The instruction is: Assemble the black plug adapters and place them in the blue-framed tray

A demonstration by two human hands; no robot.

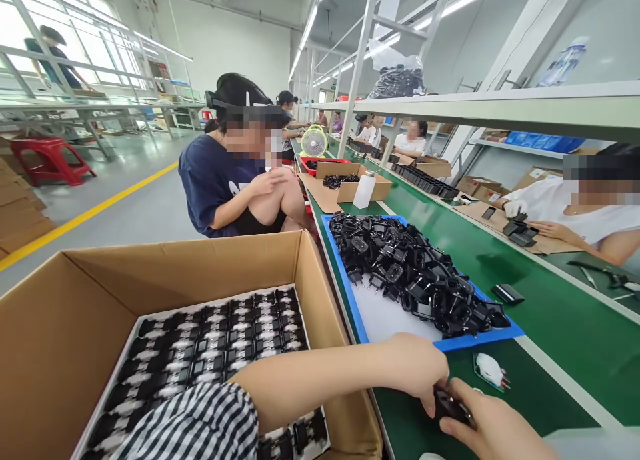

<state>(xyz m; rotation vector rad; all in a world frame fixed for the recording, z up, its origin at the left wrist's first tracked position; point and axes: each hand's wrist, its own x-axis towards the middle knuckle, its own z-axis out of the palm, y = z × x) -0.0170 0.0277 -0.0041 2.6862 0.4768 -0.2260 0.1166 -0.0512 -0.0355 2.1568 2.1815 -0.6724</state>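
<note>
In front of me at the lower right, my left hand [420, 367] and my right hand [493, 417] are closed on the same small, glossy black plastic piece [453, 407]. My fingers cover much of it, so its exact kind is hidden. My left arm reaches across an open cardboard box [185, 257], where black adapters [210, 340] with white middles lie in rows. Just beyond my hands is a blue-rimmed tray [480, 341] heaped with black power adapters [400, 267], some showing two-pin plugs. A small white part on a green board [491, 370] lies beside my right hand.
A lone black block [507, 294] lies on the green bench [555, 333]. Farther along are a white bottle [365, 189], a carton of black parts [375, 190] and a green fan [314, 142]. One person [215, 173] sits beyond the box; another [600, 207] works opposite. A shelf [500, 110] overhangs.
</note>
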